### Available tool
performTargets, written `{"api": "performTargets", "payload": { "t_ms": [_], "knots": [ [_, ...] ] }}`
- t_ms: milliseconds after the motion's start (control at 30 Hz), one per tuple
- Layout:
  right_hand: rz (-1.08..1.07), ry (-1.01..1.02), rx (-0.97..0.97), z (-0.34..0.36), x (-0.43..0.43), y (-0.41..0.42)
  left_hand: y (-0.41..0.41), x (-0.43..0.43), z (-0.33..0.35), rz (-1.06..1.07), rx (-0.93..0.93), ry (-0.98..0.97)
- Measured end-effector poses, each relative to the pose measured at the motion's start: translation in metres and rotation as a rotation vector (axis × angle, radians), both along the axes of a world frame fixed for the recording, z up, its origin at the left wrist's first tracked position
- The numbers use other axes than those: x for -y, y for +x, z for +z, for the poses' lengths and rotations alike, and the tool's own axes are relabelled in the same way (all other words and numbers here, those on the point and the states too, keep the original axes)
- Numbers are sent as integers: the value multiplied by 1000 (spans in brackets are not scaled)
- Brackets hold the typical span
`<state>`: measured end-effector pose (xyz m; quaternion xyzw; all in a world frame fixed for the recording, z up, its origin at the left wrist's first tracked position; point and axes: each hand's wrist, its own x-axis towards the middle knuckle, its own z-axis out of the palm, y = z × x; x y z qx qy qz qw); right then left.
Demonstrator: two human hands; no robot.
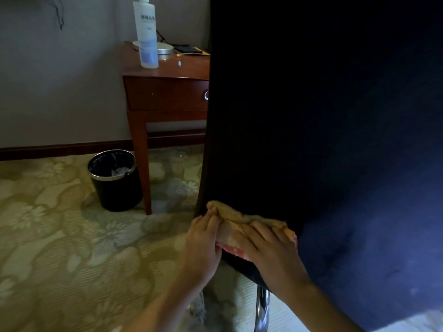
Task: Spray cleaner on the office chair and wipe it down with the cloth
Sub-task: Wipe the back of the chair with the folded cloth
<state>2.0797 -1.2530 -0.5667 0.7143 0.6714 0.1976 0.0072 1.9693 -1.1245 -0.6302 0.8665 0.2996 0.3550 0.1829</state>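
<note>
The dark blue office chair (323,130) fills the right half of the head view, its tall backrest upright and its seat lower right. A yellowish cloth (242,218) with a pink edge lies pressed where the backrest meets the seat's left edge. My left hand (203,245) pinches the cloth's left end. My right hand (271,252) lies flat on the cloth, fingers spread, pushing it against the chair. A white cleaner bottle (146,34) stands upright on the wooden side table (165,92), left of the chair and beyond my hands.
A black waste bin (115,180) with a metal rim stands on the patterned carpet (60,236) beside the table leg. A chrome chair leg (262,307) shows below the seat. A round silver object (165,47) and dark items sit on the tabletop.
</note>
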Motion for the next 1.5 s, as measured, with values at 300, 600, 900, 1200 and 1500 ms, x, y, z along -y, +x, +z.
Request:
{"api": "performTargets", "payload": {
  "t_ms": [300,600,900,1200,1500],
  "knots": [
    [-56,201,-76,60,91,13,2,70,75,-233,-30,159],
    [-14,652,236,232,191,26,35,139,269,-225,388,647],
    [20,832,284,269,198,75,57,152,338,-261,337,809],
    [22,853,199,179,162,95,76,117,247,-268,334,871],
    [-12,832,172,95,148,96,83,104,165,-328,319,789]
  ]
}}
